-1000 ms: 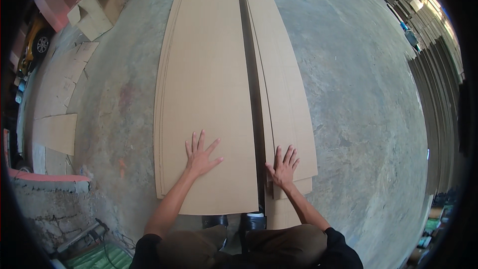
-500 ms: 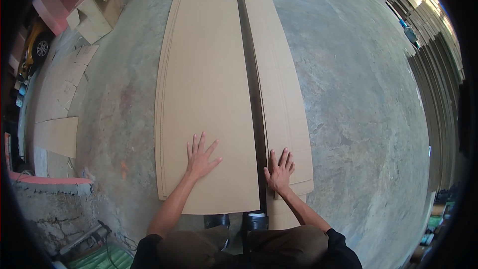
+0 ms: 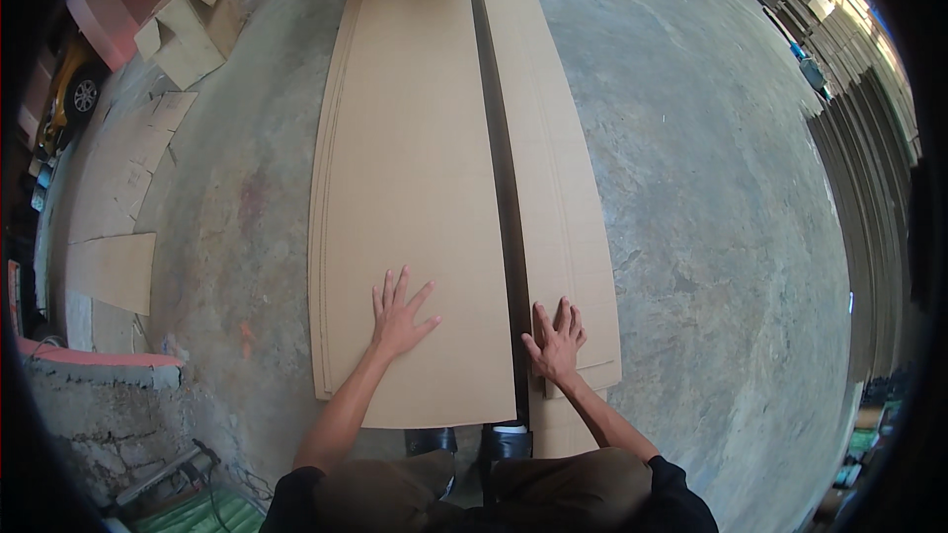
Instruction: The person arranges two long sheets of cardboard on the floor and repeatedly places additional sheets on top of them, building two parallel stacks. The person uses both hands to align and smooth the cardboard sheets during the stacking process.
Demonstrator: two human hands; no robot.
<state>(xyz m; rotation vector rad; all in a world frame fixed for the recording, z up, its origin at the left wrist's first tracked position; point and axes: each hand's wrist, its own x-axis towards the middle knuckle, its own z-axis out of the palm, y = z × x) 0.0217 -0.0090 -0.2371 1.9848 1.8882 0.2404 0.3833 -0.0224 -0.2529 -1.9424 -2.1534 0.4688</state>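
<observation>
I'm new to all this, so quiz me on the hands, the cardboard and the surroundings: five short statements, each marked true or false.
1. The left hand lies on the wide cardboard sheet, the right hand on the narrower piece. True.
2. The left hand is clenched into a fist. False: its fingers are spread.
3. A dark gap runs between the wide cardboard sheet and the narrower piece. True.
4. A cardboard box sits left of the wide cardboard sheet. True.
5. The person's footwear is bright red. False: the shoes are dark.
</observation>
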